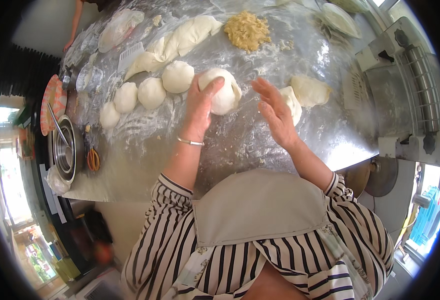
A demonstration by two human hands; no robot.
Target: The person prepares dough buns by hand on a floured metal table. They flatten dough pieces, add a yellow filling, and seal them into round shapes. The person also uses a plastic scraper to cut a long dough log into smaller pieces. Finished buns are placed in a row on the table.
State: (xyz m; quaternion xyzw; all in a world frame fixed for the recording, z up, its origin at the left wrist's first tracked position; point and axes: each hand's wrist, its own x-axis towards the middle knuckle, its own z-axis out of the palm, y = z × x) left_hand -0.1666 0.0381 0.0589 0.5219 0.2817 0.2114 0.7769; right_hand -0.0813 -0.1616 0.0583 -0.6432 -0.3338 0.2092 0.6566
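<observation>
My left hand point(202, 103) grips a large ball of white dough point(223, 92), thumb laid over its top. To the right, my right hand point(275, 112) is raised with fingers apart and nothing in it. Just beyond that hand lie a folded piece of dough point(293, 106) and a flatter dough piece point(310, 90). Several round dough balls point(151, 93) form a slanting row left of my left hand. Behind them stretches a long dough roll point(184, 39). A mound of yellowish-brown crumbly paste point(247, 31) sits at the far middle of the floured metal table point(160, 150).
Nested steel bowls point(65, 150), an orange patterned plate point(53, 105) and rubber bands point(93, 159) are at the left edge. A white slotted scraper point(130, 56) lies by the roll. A machine with a metal roller point(422, 88) stands right. Another person's arm point(76, 26) reaches in at the far left.
</observation>
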